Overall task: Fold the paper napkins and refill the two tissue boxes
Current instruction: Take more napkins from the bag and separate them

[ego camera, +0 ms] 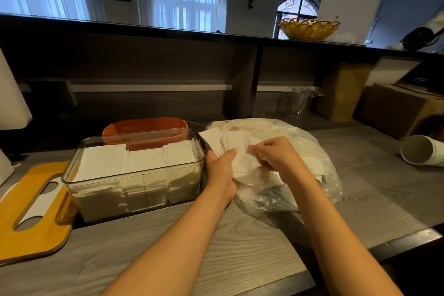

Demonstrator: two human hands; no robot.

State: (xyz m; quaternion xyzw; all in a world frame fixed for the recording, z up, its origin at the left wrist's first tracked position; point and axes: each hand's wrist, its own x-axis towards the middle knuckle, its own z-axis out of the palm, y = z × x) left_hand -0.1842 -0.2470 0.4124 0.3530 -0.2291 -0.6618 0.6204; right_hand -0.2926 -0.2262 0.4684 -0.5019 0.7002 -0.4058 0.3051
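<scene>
Paper napkins (236,149) pinched by left hand (222,170) and right hand (276,156) fingers, beside full clear box (134,175)

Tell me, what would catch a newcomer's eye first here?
Two bare hands, the left hand and right hand, pinch a white napkin over a plastic bag at centre. Left of them sits a clear box packed with folded napkins, an orange box behind it.
</scene>
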